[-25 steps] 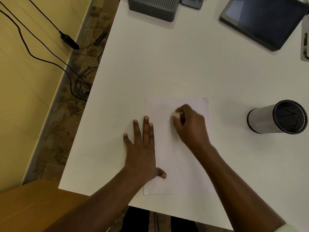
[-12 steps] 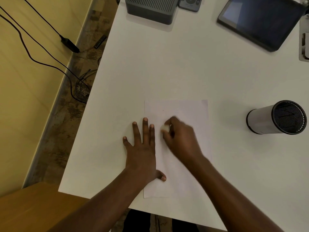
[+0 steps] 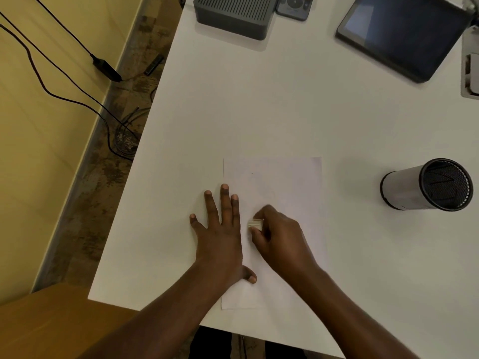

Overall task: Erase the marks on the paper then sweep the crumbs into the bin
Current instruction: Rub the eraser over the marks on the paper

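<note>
Rubbing now lower and more to the left on the paper [image 3: 290, 182] than a second ago: the right hand [image 3: 281, 237] with the white eraser [image 3: 256, 223] pinched between thumb and fingertips, come down from the upper middle of the sheet to a spot just beside the left hand [image 3: 220, 234]. Left hand flat as before, fingers spread and released, holding nothing, palm pressing the left edge of the sheet onto the white table [image 3: 259, 104]. Sheet itself not shifted. Upper part of the paper almost clean, only very faint traces there; marks under the eraser hidden. Probably well into the erasing step, with the sweeping not yet begun. Crumbs too small to tell. Mesh bin [image 3: 427, 185] at the right, well apart from the paper, seemingly tipped with its mouth toward the camera, though possibly only the wide lens.
</note>
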